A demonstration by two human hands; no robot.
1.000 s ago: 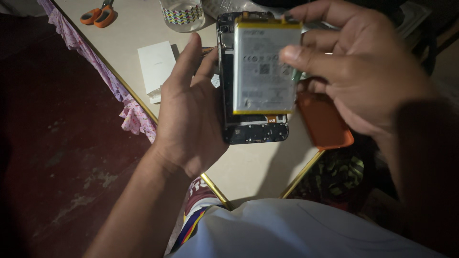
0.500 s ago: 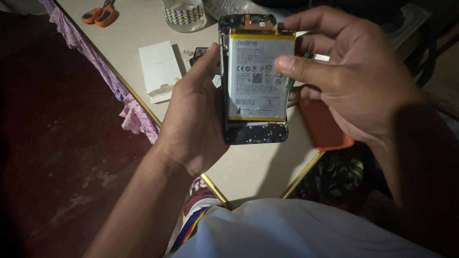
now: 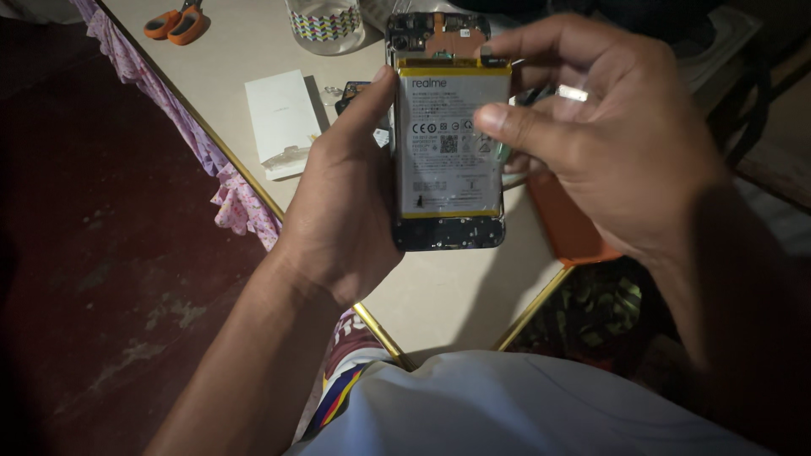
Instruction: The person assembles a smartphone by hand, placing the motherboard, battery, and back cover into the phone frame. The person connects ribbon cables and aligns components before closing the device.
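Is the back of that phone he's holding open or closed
Open. The phone in the left hand has no back cover: its white battery and the circuit board above it lie exposed, facing the camera.

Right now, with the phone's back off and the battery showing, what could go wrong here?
The opened phone is held in the air over the table edge by the left hand alone, so a slip could drop it to the floor. The right hand presses a fingertip on the exposed battery; hard pressure might bend or damage it.
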